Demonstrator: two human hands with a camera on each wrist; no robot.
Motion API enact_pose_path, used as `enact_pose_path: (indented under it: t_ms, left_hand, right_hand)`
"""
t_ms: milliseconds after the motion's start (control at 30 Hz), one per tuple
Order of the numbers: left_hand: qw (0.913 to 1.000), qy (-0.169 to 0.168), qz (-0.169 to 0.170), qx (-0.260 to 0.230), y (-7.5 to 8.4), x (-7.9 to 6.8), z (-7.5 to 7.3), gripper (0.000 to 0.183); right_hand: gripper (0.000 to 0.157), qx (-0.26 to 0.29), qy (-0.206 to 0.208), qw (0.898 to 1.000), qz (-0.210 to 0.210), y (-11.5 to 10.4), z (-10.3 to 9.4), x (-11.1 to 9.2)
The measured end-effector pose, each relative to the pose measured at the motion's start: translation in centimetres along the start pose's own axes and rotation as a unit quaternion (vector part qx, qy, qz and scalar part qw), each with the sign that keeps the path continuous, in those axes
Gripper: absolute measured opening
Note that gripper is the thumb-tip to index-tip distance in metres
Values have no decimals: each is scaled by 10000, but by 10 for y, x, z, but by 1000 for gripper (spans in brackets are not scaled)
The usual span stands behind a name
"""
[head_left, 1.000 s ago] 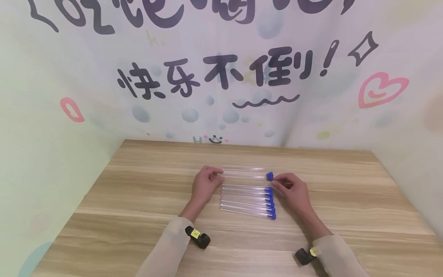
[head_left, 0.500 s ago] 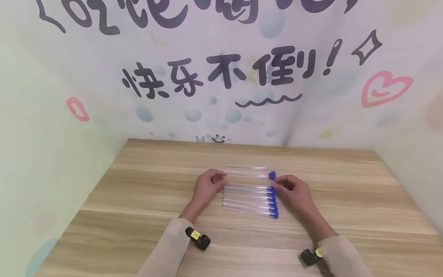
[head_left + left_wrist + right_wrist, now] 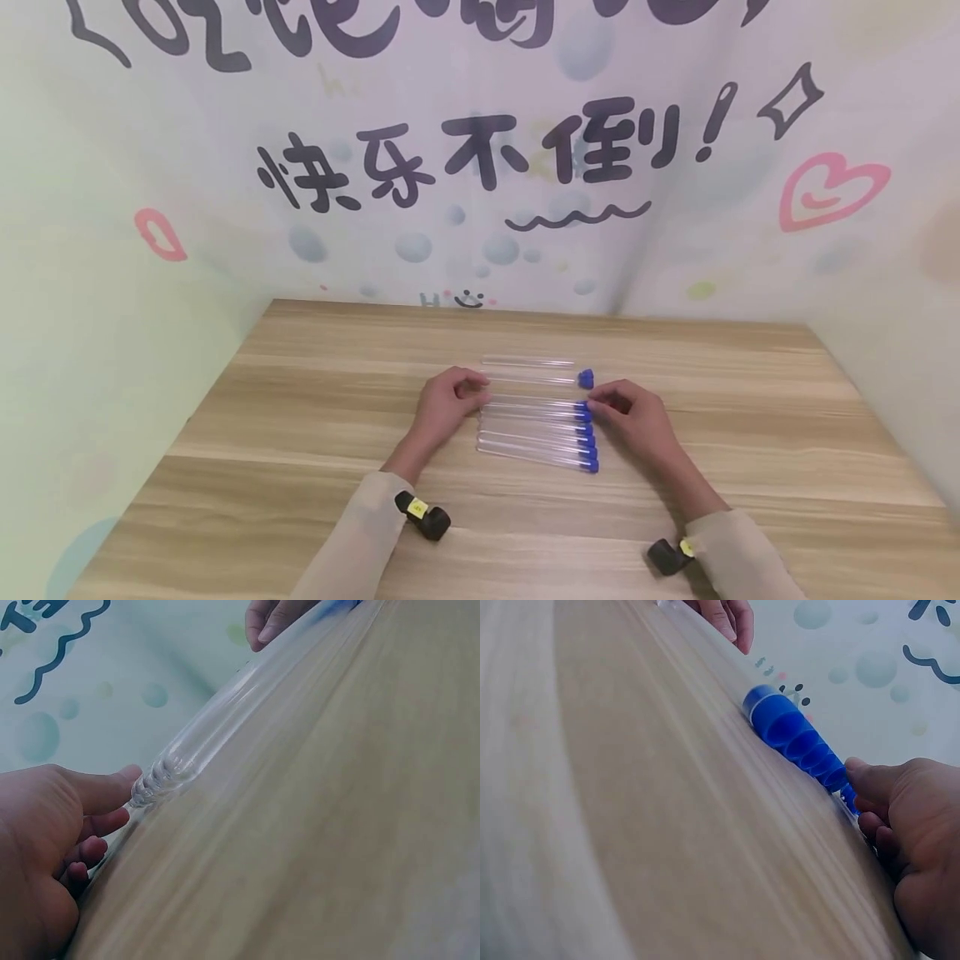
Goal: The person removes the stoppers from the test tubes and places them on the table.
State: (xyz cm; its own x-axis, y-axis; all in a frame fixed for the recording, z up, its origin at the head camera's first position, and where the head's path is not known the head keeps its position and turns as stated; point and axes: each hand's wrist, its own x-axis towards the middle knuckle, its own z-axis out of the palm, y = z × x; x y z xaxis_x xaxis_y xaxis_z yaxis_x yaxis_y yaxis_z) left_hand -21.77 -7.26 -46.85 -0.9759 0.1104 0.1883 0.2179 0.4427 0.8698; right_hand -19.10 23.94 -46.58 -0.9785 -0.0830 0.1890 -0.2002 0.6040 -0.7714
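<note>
Several clear test tubes (image 3: pixel 525 433) with blue caps lie side by side in a row on the wooden table. My left hand (image 3: pixel 446 404) is at the rounded end of the far tube in this row, thumb and fingertips pinching it. At the other end, my right hand (image 3: pixel 633 417) holds the same tube by its blue cap (image 3: pixel 582 406). The left wrist view shows the rounded tube ends (image 3: pixel 157 784) stacked close beside my left thumb. In the right wrist view, the line of blue caps (image 3: pixel 799 739) runs up to my right thumb.
Beyond the row lie two uncapped clear tubes (image 3: pixel 528 381), roughly parallel to it. Loose blue caps (image 3: pixel 586 379) sit together at their right end. The wooden table (image 3: pixel 300 367) meets a printed white backdrop (image 3: pixel 465 242) at its far edge.
Both hands have shifted slightly nearer, from beside the uncapped tube and loose caps to the ends of the far capped tube. The tubes have hardly moved.
</note>
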Motion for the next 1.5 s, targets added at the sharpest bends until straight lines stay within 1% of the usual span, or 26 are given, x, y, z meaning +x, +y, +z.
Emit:
enact_pose_path:
  t_ms: [233,400,700,833,1167,1367,1500]
  left_hand:
    - [9999,-50,-12,106,-3,0,1,19]
    - [9998,-71,4,196,-2,0,1,19]
    - [9993,-86,167,321,-2,1,1,19]
    - [9987,-132,197,454,-1,2,1,18]
    - [9981,-186,200,544,2,1,0,16]
    - [9984,-199,209,480,3,1,0,16]
    - [9991,-185,166,336,4,0,0,16]
  right_hand:
    - [16,-121,-37,9999,-39,-1,0,0]
    - [16,-97,-31,9997,-208,0,0,1]
    - [20,-213,-121,9990,-368,0,2,3]
    - [21,-262,-128,9987,-421,-1,2,3]
    - [19,-367,-84,9983,-434,0,3,3]
    - [19,-329,-111,9988,-335,0,2,3]
    - [20,-222,-106,9994,-260,-2,1,2]
